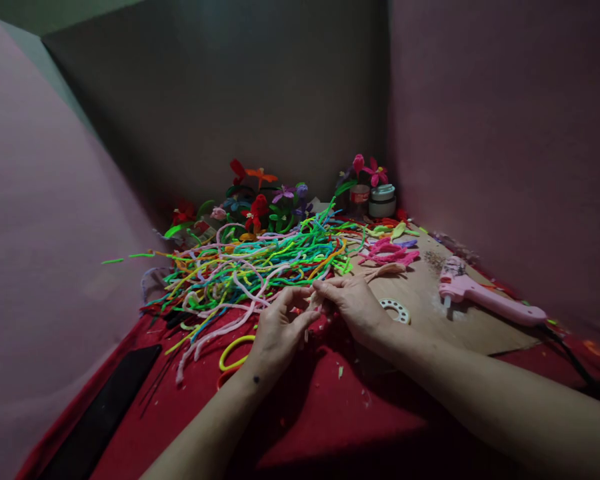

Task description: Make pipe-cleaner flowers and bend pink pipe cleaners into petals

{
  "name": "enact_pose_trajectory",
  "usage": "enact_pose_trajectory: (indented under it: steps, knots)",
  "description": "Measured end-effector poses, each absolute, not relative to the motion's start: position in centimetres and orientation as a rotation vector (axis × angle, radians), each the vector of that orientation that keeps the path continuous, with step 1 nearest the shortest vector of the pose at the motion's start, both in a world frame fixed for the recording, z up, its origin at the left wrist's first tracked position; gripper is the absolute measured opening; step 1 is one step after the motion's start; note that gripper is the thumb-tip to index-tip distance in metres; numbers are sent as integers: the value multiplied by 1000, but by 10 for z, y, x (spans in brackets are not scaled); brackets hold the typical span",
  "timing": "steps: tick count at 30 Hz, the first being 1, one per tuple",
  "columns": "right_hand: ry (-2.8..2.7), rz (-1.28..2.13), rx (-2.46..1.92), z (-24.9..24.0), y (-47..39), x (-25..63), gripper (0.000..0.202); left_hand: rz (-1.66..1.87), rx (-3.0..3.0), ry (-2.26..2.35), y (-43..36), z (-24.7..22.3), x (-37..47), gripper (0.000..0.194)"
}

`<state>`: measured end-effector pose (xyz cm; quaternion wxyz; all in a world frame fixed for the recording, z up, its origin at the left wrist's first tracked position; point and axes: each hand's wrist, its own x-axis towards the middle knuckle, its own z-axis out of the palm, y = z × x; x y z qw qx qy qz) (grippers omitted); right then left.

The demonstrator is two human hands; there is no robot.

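My left hand (279,333) and my right hand (353,303) meet at the front of a big heap of coloured pipe cleaners (275,260). Between their fingertips is a small pale pipe cleaner piece (314,303), mostly covered by the fingers. Both hands are closed in a pinch on it. Beside my left wrist lie scissors with yellow and orange handles (236,353), partly hidden by the arm. A white ring with holes (395,311) rests on the cardboard, close to my right wrist.
A pink glue gun (490,297) lies on the cardboard (460,333) at right, its cord trailing off. Pink pipe cleaner petals (390,252) sit behind. Finished flowers (257,210) and a lidded jar (382,201) stand at the back. A black flat object (105,413) is at left on the red cloth (330,427).
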<state>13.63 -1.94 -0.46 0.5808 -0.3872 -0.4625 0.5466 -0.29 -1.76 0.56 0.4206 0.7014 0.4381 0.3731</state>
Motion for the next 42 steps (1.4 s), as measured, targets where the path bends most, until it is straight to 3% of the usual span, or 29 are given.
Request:
enact_pose_trajectory:
  steps: [14, 18, 23, 28, 32, 42]
  knots:
    - [-1021, 1347, -917, -13, -18, 134, 28, 1183, 2479, 916, -19, -5, -5, 13]
    - [-1032, 1325, -884, -9, -18, 135, 30, 1135, 2224, 991, -19, -1, -4, 12]
    - [-1044, 1305, -821, -8, -17, 136, 32, 794, 1667, 1089, -20, 15, -6, 16]
    - [-1046, 1452, -741, -7, -22, 133, 24, 833, 1637, 1138, -22, 20, -7, 18]
    - [-1031, 1474, -811, -3, -26, 131, 28, 768, 1663, 1092, -21, 16, -8, 16]
    - [-1176, 1559, -967, -2, -26, 131, 27, 1085, 3005, 1073, -11, 1, -24, 18]
